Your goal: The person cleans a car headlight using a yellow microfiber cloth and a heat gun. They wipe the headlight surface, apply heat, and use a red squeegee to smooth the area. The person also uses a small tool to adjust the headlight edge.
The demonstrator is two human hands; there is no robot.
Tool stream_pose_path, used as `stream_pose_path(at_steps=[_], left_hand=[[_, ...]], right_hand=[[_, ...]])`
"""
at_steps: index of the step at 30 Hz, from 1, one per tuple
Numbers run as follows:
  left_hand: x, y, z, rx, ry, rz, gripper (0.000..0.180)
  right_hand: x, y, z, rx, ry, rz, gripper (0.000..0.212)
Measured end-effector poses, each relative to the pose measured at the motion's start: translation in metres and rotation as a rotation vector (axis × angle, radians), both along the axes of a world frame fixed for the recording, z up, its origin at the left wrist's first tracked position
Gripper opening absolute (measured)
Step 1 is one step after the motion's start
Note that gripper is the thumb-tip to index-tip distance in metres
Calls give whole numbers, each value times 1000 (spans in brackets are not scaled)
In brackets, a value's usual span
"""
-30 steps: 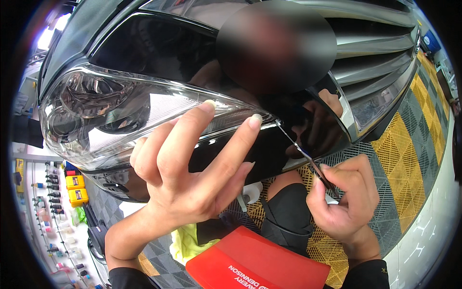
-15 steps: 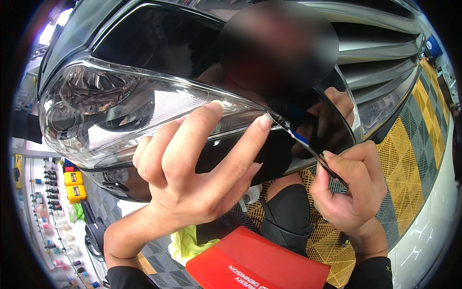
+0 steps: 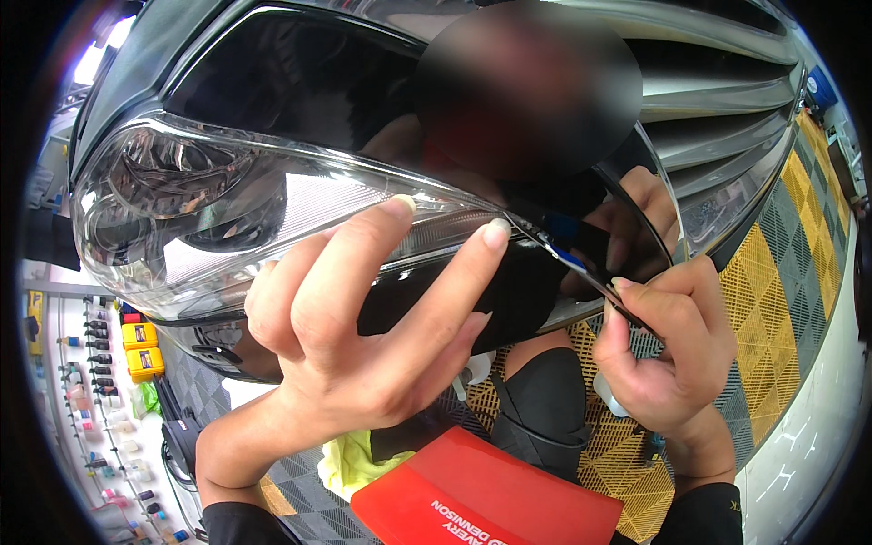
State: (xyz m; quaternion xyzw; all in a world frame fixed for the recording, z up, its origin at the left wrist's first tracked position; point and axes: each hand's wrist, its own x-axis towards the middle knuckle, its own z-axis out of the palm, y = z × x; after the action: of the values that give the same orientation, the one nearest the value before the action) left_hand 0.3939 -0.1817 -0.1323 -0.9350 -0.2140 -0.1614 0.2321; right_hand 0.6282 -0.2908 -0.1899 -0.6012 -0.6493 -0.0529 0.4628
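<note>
My left hand (image 3: 363, 327) is open, its fingers spread. Its index fingertip presses at the pointed inner corner of the car's clear headlight (image 3: 309, 195), and another fingertip rests on the lens. Between thumb and fingers, my right hand (image 3: 677, 341) pinches the end of a thin dark strip (image 3: 595, 280). The strip runs taut from the headlight's corner down to the right, with a blue patch along it. It passes in front of the glossy black bumper (image 3: 490, 286); I cannot tell what it is made of.
The grille (image 3: 718, 100) with chrome bars lies at upper right. Below are a red panel (image 3: 490, 490), a yellow-green cloth (image 3: 354, 463) and my knee in black (image 3: 545, 409). Grey and yellow floor tiles (image 3: 758, 300) spread right. Yellow boxes (image 3: 143, 363) and racked bottles stand left.
My right hand has shifted slightly right, still pinching the strip. My left hand has moved a little left, its index fingertip staying by the headlight's corner.
</note>
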Motion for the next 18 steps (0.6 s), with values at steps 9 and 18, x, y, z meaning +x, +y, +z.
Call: stream_pose_path(at_steps=[9, 18], left_hand=[[3, 0, -1, 61, 40, 11, 49], [4, -4, 5, 43, 91, 34, 49]], right_hand=[[3, 0, -1, 4, -73, 20, 35], [7, 0, 1, -27, -81, 47, 34]])
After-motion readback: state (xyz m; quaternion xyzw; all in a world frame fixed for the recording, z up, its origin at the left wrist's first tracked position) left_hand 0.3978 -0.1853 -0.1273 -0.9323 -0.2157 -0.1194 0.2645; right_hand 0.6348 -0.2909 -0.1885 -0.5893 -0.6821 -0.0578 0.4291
